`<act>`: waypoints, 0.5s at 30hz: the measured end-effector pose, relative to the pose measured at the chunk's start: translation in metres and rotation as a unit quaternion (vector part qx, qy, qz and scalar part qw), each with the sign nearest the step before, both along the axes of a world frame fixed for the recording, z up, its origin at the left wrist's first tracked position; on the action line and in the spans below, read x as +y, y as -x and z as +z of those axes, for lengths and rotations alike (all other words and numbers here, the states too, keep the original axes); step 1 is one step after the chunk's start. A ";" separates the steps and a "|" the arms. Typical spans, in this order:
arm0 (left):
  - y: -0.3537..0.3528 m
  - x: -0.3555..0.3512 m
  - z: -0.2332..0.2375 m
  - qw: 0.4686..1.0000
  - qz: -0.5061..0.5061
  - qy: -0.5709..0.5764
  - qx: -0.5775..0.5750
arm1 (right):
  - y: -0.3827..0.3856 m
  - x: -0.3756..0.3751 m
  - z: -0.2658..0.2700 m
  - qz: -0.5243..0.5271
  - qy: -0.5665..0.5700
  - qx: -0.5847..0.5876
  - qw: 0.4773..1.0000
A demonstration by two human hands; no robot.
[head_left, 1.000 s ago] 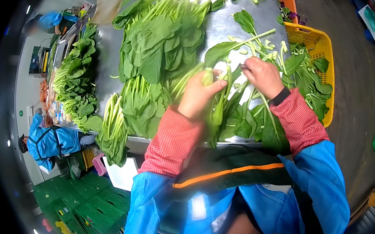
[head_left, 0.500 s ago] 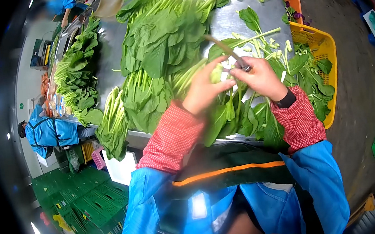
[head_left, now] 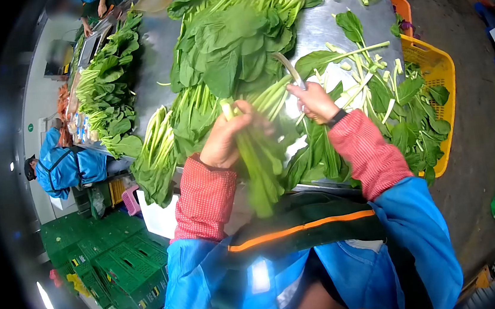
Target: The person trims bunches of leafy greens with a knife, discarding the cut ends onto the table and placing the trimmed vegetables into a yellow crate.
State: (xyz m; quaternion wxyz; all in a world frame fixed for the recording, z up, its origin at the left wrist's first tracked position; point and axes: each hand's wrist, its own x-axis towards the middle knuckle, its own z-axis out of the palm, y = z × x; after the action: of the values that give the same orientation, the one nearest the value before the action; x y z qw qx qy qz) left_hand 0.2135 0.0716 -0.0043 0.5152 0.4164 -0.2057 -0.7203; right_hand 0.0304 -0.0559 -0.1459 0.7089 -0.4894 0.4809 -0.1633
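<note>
In front of me, just left of the frame's middle, the left hand grips a bunch of leafy greens (head_left: 258, 174), its pale stalk end up. Right of centre, the right hand (head_left: 317, 103) wraps around a curved knife (head_left: 291, 68), blade pointing up-left. Beyond, a green heap (head_left: 234, 48) covers the counter (head_left: 154, 53) at upper centre; a yellow crate (head_left: 451, 105) sits right. Far left, there's a person in blue (head_left: 82, 167).

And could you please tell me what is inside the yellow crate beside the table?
Green leaves show inside the yellow crate, heaped against its perforated side. They cover the bottom, so anything underneath cannot be seen.
</note>
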 end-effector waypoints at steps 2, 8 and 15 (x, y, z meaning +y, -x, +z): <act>-0.005 0.000 0.001 1.000 -0.010 0.011 -0.019 | -0.029 0.008 -0.019 -0.049 -0.086 -0.055 0.994; 0.000 -0.006 0.016 0.956 0.013 0.006 -0.293 | -0.027 0.016 0.007 -0.210 -0.074 -0.184 0.957; 0.034 -0.056 0.010 0.749 -0.036 0.217 -0.625 | 0.029 0.031 0.098 -0.106 0.227 -0.118 0.961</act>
State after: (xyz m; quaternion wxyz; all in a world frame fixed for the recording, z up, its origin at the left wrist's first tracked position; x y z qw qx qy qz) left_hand 0.1798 0.0157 0.0057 0.3217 0.6431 -0.6470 -0.2535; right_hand 0.0016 -0.0253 -0.0480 0.6097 -0.5607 0.3935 -0.3988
